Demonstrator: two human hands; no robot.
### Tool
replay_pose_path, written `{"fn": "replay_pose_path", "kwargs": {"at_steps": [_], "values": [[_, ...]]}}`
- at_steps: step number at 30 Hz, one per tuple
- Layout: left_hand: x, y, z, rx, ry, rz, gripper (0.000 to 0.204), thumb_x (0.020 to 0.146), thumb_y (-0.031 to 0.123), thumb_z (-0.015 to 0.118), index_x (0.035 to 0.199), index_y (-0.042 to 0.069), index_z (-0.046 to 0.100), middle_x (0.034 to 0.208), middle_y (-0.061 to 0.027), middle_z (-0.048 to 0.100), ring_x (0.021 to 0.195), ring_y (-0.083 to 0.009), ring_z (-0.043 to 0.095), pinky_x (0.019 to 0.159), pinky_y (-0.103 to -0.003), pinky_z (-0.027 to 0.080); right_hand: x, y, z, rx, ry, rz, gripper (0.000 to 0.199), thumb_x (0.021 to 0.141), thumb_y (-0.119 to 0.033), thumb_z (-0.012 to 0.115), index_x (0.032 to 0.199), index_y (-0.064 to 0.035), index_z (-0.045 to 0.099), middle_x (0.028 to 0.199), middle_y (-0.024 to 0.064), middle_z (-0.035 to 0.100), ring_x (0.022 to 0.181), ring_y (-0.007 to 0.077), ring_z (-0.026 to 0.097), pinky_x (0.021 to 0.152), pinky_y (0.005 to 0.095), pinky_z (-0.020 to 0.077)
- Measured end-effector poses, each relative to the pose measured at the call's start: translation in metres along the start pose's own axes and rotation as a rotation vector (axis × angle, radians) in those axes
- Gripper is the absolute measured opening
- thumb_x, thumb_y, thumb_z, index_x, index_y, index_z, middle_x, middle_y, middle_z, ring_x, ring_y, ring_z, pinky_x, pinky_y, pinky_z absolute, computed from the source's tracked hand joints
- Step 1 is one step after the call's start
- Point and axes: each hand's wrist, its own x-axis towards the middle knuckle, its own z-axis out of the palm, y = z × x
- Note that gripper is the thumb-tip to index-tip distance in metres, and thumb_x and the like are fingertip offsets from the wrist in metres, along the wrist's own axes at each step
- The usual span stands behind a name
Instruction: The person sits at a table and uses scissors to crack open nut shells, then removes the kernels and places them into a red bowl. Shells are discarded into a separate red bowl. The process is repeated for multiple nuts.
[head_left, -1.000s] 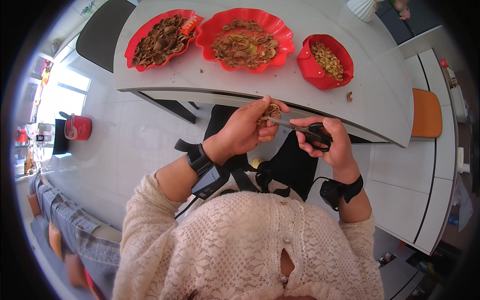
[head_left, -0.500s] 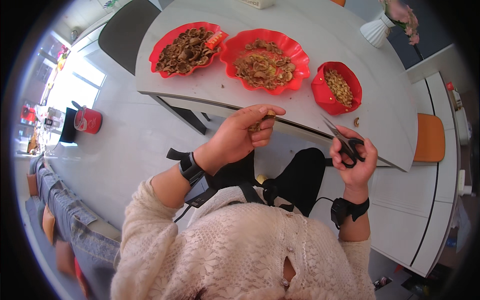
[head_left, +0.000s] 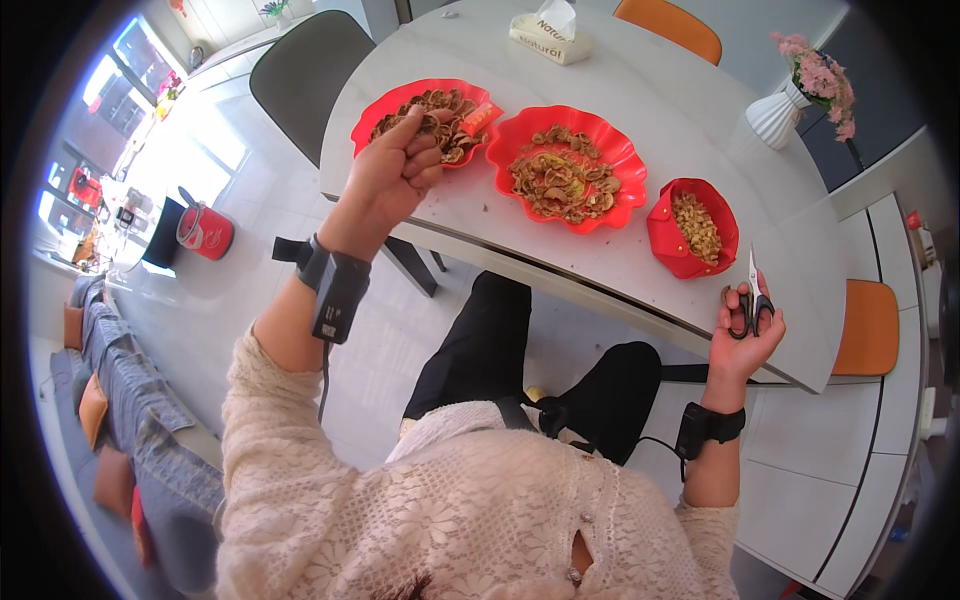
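My left hand (head_left: pixel 393 172) hangs over the near side of the left red scalloped plate (head_left: pixel 362 112), which is heaped with brown walnut shells (head_left: pixel 445 102). Its fingers are curled in; whatever they hold is hidden. At the table's right front edge my right hand (head_left: pixel 745 335) grips black-handled scissors (head_left: pixel 753 300), blades pointing away from me. A small brown walnut piece (head_left: pixel 726 294) lies beside those fingers. A second red scalloped plate (head_left: pixel 628 165) holds shells and finer bits (head_left: pixel 565 185). Right of it, a red folded bowl (head_left: pixel 668 240) contains pale walnut kernels (head_left: pixel 695 225).
On the white table (head_left: pixel 440 215) stand a tissue box (head_left: pixel 550 42) at the back and a white vase (head_left: pixel 775 118) with pink flowers at the right. Orange chairs (head_left: pixel 868 328) and a grey chair (head_left: pixel 305 80) surround it. A red bucket (head_left: pixel 207 235) sits on the floor.
My left hand has moved left and away from me, from before the table to over the left plate. My right hand has shifted right, and the scissors now point more straight away. The view has tilted up.
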Motion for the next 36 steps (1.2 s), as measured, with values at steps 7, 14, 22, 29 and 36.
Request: {"fn": "replay_pose_path", "kwargs": {"at_steps": [7,14,22,29,36], "values": [[0.027,0.011,-0.017,-0.078,0.084,0.016,0.032,0.100,0.029,0.041,0.109,0.001,0.054,0.064,0.0038,0.026,0.052,-0.0073,0.022,0.044,-0.023,0.022,0.023,0.006,0.000,-0.035,0.026,-0.041,0.054,0.092,-0.036,0.030,0.124,0.0042,0.048,0.086,0.0092,0.057,0.070,0.0172,0.051,0.053,0.0254,0.0379],[0.039,0.006,-0.014,-0.046,0.214,0.160,0.015,0.100,0.020,0.038,0.104,0.008,0.047,0.064,0.0012,0.031,0.052,-0.0097,0.025,0.044,-0.024,0.023,0.028,0.008,-0.003,-0.103,-0.020,-0.044,0.054,0.092,-0.036,0.029,0.122,0.0042,0.049,0.084,0.0091,0.058,0.068,0.0150,0.051,0.048,0.0237,0.0364],[0.020,-0.019,0.027,-0.193,-0.209,-0.234,0.022,0.098,0.011,0.034,0.110,-0.004,0.044,0.081,-0.0056,0.045,0.056,-0.0100,0.035,0.048,-0.023,0.032,0.029,0.007,-0.004,-0.058,-0.032,-0.021,0.053,0.094,-0.035,0.029,0.122,0.0044,0.050,0.083,0.0106,0.058,0.067,0.0151,0.050,0.048,0.0236,0.0369],[0.009,-0.070,0.124,-0.106,-0.418,-0.394,0.051,0.101,0.026,0.021,0.135,-0.011,0.028,0.135,-0.0259,0.040,0.120,-0.0310,0.049,0.093,-0.032,0.048,0.029,0.006,-0.007,-0.013,-0.037,-0.028,0.051,0.094,-0.034,0.029,0.120,0.0042,0.051,0.084,0.0101,0.057,0.066,0.0150,0.050,0.048,0.0242,0.0372],[0.016,-0.103,0.156,-0.207,-0.455,-0.455,0.049,0.100,0.024,0.023,0.131,-0.013,0.030,0.132,-0.0301,0.040,0.123,-0.0391,0.043,0.106,-0.041,0.039,0.028,0.003,-0.003,-0.029,-0.043,0.002,0.053,0.094,-0.036,0.030,0.122,0.0046,0.050,0.084,0.0088,0.057,0.066,0.0136,0.048,0.049,0.0228,0.0364]]}}
